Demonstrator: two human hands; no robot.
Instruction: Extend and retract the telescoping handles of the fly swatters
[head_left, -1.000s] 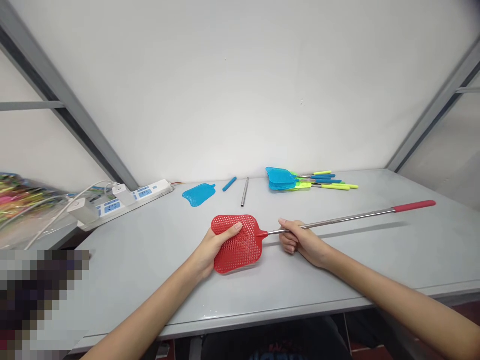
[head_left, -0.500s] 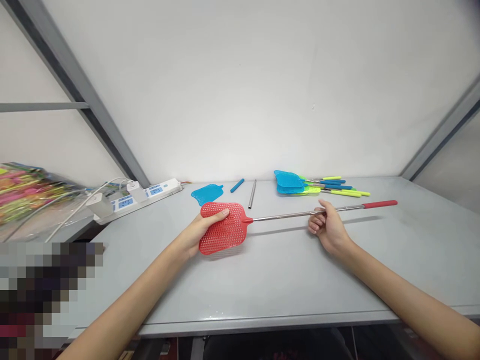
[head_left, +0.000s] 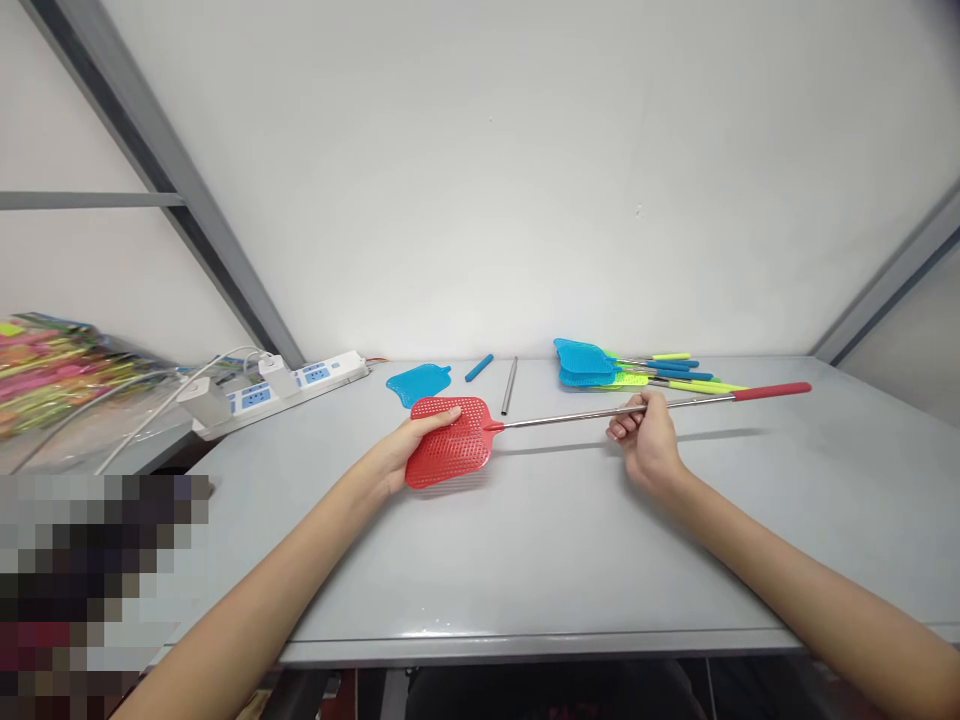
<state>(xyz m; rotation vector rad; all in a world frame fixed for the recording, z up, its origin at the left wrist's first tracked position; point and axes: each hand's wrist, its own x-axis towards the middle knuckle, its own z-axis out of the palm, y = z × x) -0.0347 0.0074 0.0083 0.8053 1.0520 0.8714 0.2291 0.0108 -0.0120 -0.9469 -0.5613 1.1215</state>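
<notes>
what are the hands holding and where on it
A red fly swatter: the left hand holds its plastic mesh head, the right hand its metal handle.

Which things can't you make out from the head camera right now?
Head view:
The covered part of the red fly swatter, under the left hand.
Whether the right hand is closed on the steel handle: its fingers hide this.
The count in the pile of swatters: they overlap.
The bag's contents: blurred, cut off by the left edge.
Whatever lies beneath the pixelated patch.
</notes>
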